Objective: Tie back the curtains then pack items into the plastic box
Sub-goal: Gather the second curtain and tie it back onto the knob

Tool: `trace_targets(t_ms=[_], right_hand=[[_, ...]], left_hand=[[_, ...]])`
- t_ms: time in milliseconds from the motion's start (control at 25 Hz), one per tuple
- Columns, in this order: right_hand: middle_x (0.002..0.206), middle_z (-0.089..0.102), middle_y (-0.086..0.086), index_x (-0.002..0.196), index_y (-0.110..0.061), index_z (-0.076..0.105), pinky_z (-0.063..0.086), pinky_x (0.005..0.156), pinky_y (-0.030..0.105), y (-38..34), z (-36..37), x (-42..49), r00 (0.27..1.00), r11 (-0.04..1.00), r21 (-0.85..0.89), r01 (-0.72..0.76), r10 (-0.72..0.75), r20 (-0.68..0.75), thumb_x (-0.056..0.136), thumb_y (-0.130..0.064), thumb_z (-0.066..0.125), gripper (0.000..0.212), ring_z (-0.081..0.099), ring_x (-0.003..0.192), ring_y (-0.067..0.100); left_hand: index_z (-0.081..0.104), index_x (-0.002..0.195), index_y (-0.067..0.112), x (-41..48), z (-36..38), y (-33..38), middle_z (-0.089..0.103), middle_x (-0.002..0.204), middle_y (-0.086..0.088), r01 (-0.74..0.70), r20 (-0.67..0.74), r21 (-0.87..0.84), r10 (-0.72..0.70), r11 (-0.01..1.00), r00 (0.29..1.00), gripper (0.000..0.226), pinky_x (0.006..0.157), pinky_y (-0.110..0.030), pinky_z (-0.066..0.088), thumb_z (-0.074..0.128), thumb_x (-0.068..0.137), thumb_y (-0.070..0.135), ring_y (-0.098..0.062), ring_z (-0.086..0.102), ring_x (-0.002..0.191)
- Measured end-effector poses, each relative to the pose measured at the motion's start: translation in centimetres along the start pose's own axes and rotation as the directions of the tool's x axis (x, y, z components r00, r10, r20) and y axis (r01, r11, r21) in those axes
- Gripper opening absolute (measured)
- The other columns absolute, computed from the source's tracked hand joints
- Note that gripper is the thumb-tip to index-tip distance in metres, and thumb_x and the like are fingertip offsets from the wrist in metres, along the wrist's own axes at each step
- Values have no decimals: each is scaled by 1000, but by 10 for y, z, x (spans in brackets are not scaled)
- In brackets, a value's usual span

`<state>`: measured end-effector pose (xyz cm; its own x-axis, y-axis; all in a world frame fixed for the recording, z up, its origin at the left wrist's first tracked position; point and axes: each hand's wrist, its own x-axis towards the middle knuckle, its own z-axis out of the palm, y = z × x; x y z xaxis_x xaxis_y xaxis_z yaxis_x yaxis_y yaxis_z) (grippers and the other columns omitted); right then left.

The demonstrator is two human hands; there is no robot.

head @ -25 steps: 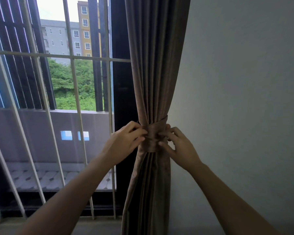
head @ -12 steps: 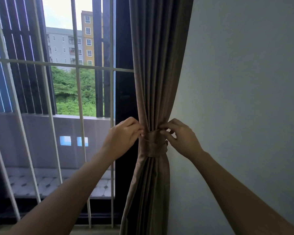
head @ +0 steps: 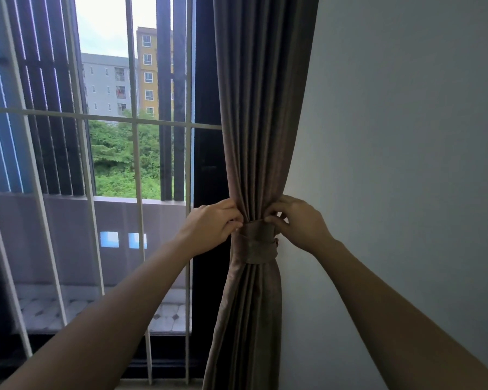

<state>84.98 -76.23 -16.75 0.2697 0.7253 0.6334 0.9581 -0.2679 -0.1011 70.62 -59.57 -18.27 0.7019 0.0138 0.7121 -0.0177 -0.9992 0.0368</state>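
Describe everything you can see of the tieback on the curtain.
The tieback is a flat band of brown-taupe fabric that matches the curtain. It wraps horizontally round the gathered folds, in what look like two overlapping turns, and cinches them into a narrow waist beside the wall. The left hand pinches its upper left edge and the right hand its upper right edge. Its fastening is out of view.

A home room with curtain (head: 259,108), barred window (head: 110,153), balcony (head: 68,235).
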Motion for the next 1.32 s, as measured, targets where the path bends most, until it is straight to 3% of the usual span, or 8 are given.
trace_targets(t_ms=[120, 280, 400, 520, 680, 880, 1040, 1320], right_hand=[[91, 67, -5, 95, -20, 71, 40, 64, 14, -11, -10, -7, 986, 985, 167, -48, 73, -148, 88, -24, 62, 12, 56, 74, 8], [94, 70, -1, 100, -13, 69, 44, 72, 11, -50, -10, -13, 956, 961, 269, 70, 12, -292, 91, -20, 56, 17, 59, 79, 6], [102, 69, 1, 107, -11, 67, 43, 83, 11, -83, 16, -2, 956, 938, 317, 139, -43, -290, 93, -19, 51, 22, 61, 92, 7], [118, 65, 5, 117, -10, 62, 46, 96, 27, -121, 61, 41, 974, 934, 294, 202, -159, -162, 94, -30, 43, 36, 59, 110, 17], [135, 56, 7, 129, -11, 54, 36, 104, 34, -172, 112, 119, 948, 924, 228, 308, -317, 3, 91, -41, 40, 51, 53, 124, 23], [147, 40, 13, 140, -5, 38, 30, 112, 41, -259, 145, 203, 872, 840, 379, 389, -468, 141, 91, -47, 35, 66, 37, 136, 28], [151, 34, 12, 144, -5, 30, 17, 114, 33, -351, 177, 252, 807, 745, 447, 495, -585, 81, 90, -51, 29, 71, 32, 140, 26], [156, 23, 6, 148, -10, 20, 17, 119, 36, -555, 257, 300, 719, 582, 592, 558, -695, 5, 93, -54, 31, 71, 20, 144, 22]], left_hand=[[73, 94, 14, -4, -8, -3, 65, 94, 4, -30, -44, -88, 26, 996, 999, 27, 68, -18, 49, 52, 90, 31, -9, 63, 76], [67, 110, 7, -18, -27, -14, 70, 103, -7, 39, -169, -130, -61, 991, 984, 23, 79, -15, 47, 55, 92, 17, -15, 67, 88], [57, 127, 8, -35, -40, -38, 60, 128, -11, 216, -153, -146, -238, 965, 959, 38, 98, -27, 44, 44, 96, 25, -21, 58, 117], [46, 137, 15, -52, -60, -87, 48, 142, -6, 377, -105, -33, -378, 926, 920, 54, 107, -40, 39, 30, 95, 45, -21, 42, 134], [30, 146, 19, -69, -109, -174, 28, 154, 1, 592, -3, 240, -609, 770, 793, 79, 115, -40, 20, 8, 83, 60, -19, 20, 144], [22, 148, 19, -105, -202, -248, 21, 156, 1, 621, 41, 490, -727, 612, 685, 82, 116, -35, 12, -2, 80, 56, -16, 15, 145], [25, 148, 16, -152, -281, -296, 23, 156, -1, 638, -39, 586, -768, 500, 639, 80, 116, -38, 16, -1, 83, 55, -17, 17, 145], [28, 147, 13, -285, -426, -374, 25, 155, -3, 721, -211, 651, -855, 238, 474, 85, 115, -37, 18, -1, 81, 58, -17, 21, 144]])
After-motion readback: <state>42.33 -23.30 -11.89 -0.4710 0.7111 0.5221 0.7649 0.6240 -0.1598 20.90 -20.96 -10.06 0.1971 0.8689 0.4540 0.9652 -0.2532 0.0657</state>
